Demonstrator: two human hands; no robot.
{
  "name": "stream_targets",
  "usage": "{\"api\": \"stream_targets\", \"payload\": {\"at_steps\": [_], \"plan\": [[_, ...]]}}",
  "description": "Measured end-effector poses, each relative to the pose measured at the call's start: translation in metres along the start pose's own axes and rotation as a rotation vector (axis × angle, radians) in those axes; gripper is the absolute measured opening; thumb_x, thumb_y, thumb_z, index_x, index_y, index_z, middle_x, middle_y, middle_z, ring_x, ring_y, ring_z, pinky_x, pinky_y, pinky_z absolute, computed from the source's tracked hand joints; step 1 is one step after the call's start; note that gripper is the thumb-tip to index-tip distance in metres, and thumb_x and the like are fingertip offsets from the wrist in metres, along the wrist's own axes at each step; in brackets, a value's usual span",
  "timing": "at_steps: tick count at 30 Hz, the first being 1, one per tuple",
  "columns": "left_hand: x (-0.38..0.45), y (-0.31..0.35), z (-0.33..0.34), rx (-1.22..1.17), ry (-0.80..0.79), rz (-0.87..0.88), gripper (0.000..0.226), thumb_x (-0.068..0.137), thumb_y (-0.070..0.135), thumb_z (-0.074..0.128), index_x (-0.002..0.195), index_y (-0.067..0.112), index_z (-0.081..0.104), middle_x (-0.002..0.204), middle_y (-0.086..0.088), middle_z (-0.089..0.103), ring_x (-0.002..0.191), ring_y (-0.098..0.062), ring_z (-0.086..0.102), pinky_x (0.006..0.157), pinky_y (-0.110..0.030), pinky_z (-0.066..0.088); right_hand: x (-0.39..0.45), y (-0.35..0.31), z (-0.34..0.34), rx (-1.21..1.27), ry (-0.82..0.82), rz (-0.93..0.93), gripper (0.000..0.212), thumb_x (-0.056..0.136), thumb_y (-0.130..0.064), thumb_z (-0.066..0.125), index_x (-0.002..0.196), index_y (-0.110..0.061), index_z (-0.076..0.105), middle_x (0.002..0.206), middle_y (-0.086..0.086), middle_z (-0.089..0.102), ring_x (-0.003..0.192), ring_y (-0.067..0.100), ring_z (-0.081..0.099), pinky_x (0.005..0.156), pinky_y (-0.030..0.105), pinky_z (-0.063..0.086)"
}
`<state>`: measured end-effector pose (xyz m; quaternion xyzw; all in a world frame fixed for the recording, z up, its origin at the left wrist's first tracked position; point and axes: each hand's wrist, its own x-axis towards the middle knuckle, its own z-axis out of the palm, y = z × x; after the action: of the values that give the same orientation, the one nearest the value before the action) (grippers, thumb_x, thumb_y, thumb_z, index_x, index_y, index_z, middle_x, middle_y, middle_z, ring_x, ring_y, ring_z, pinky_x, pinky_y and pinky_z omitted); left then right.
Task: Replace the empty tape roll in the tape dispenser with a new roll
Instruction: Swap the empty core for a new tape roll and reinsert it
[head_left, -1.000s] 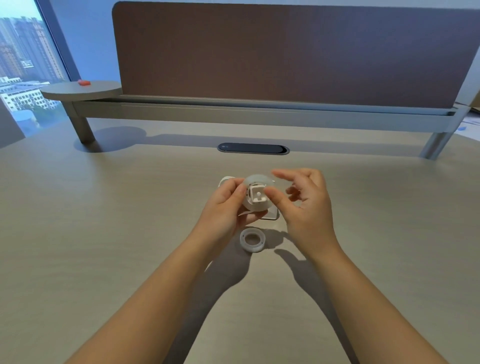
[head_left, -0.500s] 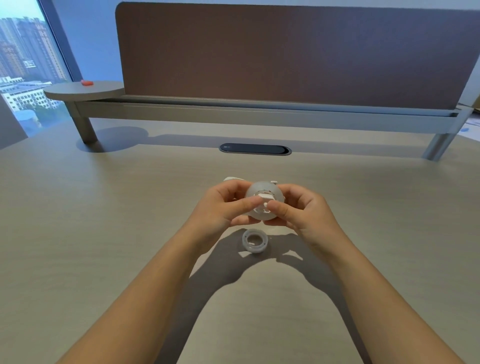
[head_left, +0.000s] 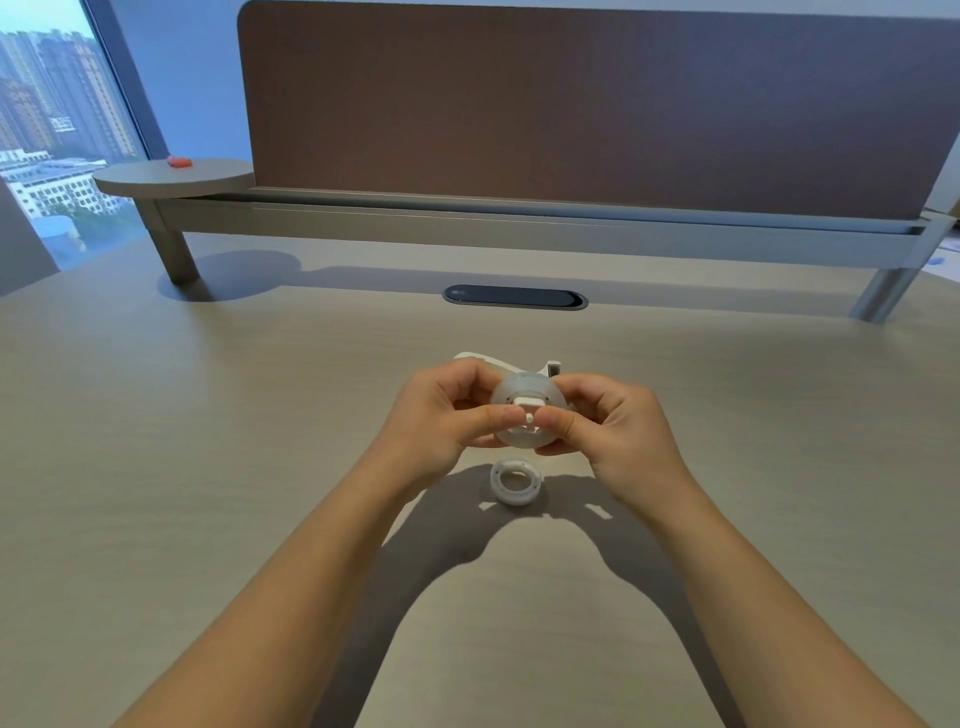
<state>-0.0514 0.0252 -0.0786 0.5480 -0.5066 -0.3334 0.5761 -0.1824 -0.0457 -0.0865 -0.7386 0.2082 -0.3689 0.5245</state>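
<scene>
From the camera on my head, I see my two hands held up over the desk. My left hand and my right hand both hold a round, cloudy tape roll between them. My left thumb and my right thumb press on the front of it, tip almost to tip, next to a small white hub in the middle. My other fingers curl around the back and sides of the roll, so I am pinching it from both sides.

The white tape dispenser peeks out just behind my hands. I cannot tell if it sits on the desk or if I am holding it too.

A small empty ring lies flat on the desk, just below my hands and not touching them.

Far back there is a dark oval slot in the desk, and a brown wall panel on a gray rail. A little red thing sits on a round shelf by the window.
</scene>
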Motion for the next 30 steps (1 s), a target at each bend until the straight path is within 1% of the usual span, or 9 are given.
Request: {"api": "stream_targets", "payload": {"at_steps": [5, 11, 15, 18, 20, 22, 24, 27, 30], "plan": [[0.001, -0.007, 0.004, -0.005, 0.047, 0.033, 0.018, 0.073, -0.003, 0.061, 0.066, 0.013, 0.058, 0.063, -0.002, 0.062, 0.055, -0.004, 0.063, 0.057, -0.018, 0.056, 0.000, 0.005, 0.002, -0.058, 0.044, -0.024, 0.016, 0.076, -0.005, 0.062, 0.083, -0.019, 0.063, 0.074, -0.003, 0.064, 0.064, 0.009, 0.065, 0.058, 0.016, 0.056], [-0.001, -0.012, 0.007, -0.019, 0.073, 0.046, 0.018, 0.074, -0.003, 0.060, 0.068, 0.014, 0.059, 0.060, 0.008, 0.064, 0.056, -0.003, 0.064, 0.056, -0.014, 0.055, 0.000, 0.009, 0.003, -0.114, 0.070, -0.008, 0.017, 0.077, -0.007, 0.061, 0.094, -0.006, 0.065, 0.077, 0.003, 0.065, 0.075, 0.020, 0.065, 0.065, 0.024, 0.057], [0.000, -0.014, 0.007, -0.047, 0.056, -0.022, 0.016, 0.080, 0.005, 0.055, 0.079, 0.020, 0.062, 0.080, -0.002, 0.065, 0.071, -0.009, 0.066, 0.066, -0.018, 0.057, 0.000, 0.009, 0.004, -0.133, 0.054, 0.010, 0.008, 0.080, -0.014, 0.059, 0.087, -0.017, 0.062, 0.079, 0.004, 0.065, 0.076, 0.021, 0.065, 0.066, 0.027, 0.057], [0.002, -0.012, 0.006, -0.223, 0.025, -0.142, 0.014, 0.084, 0.011, 0.050, 0.088, 0.014, 0.062, 0.088, -0.007, 0.064, 0.079, -0.017, 0.064, 0.065, -0.019, 0.057, 0.002, 0.003, 0.002, -0.031, 0.005, 0.040, 0.015, 0.087, -0.020, 0.048, 0.084, -0.026, 0.061, 0.076, -0.001, 0.063, 0.065, 0.007, 0.064, 0.059, 0.018, 0.055], [0.002, -0.009, 0.004, -0.373, 0.026, -0.218, 0.014, 0.086, 0.010, 0.047, 0.090, 0.013, 0.059, 0.087, -0.007, 0.061, 0.070, -0.015, 0.062, 0.055, -0.015, 0.055, 0.002, 0.000, -0.001, 0.039, 0.022, 0.058, 0.023, 0.090, -0.018, 0.038, 0.092, -0.028, 0.059, 0.076, -0.003, 0.062, 0.061, 0.006, 0.062, 0.057, 0.013, 0.052], [0.001, -0.006, 0.002, -0.496, 0.033, -0.290, 0.012, 0.086, 0.009, 0.045, 0.087, 0.015, 0.056, 0.082, -0.006, 0.059, 0.054, -0.009, 0.060, 0.048, -0.014, 0.052, 0.002, 0.002, -0.004, -0.012, 0.054, 0.040, 0.029, 0.091, -0.010, 0.038, 0.109, -0.028, 0.051, 0.087, -0.008, 0.059, 0.070, 0.010, 0.060, 0.063, 0.012, 0.051], [0.001, -0.005, 0.002, -0.541, 0.013, -0.348, 0.011, 0.087, 0.010, 0.045, 0.084, 0.014, 0.055, 0.080, -0.006, 0.058, 0.046, -0.006, 0.058, 0.045, -0.012, 0.051, 0.001, 0.005, -0.006, -0.120, 0.029, 0.011, 0.040, 0.088, -0.003, 0.043, 0.114, -0.033, 0.047, 0.097, -0.014, 0.054, 0.082, 0.014, 0.059, 0.070, 0.013, 0.051], [0.000, -0.005, 0.002, -0.497, -0.038, -0.407, 0.010, 0.086, 0.013, 0.046, 0.084, 0.011, 0.056, 0.080, -0.008, 0.057, 0.048, -0.007, 0.058, 0.044, -0.011, 0.051, 0.000, 0.004, -0.004, -0.206, -0.021, -0.025, 0.040, 0.083, 0.002, 0.050, 0.107, -0.029, 0.056, 0.100, -0.020, 0.049, 0.092, 0.011, 0.056, 0.074, 0.011, 0.050], [0.001, -0.007, 0.000, -0.323, -0.039, -0.409, 0.021, 0.088, 0.023, 0.044, 0.092, 0.010, 0.060, 0.083, -0.008, 0.059, 0.052, -0.009, 0.055, 0.044, -0.013, 0.049, 0.001, 0.003, -0.005, -0.223, -0.032, -0.024, 0.025, 0.080, 0.001, 0.056, 0.088, -0.023, 0.062, 0.096, -0.015, 0.055, 0.081, 0.011, 0.057, 0.068, 0.010, 0.050]]}}
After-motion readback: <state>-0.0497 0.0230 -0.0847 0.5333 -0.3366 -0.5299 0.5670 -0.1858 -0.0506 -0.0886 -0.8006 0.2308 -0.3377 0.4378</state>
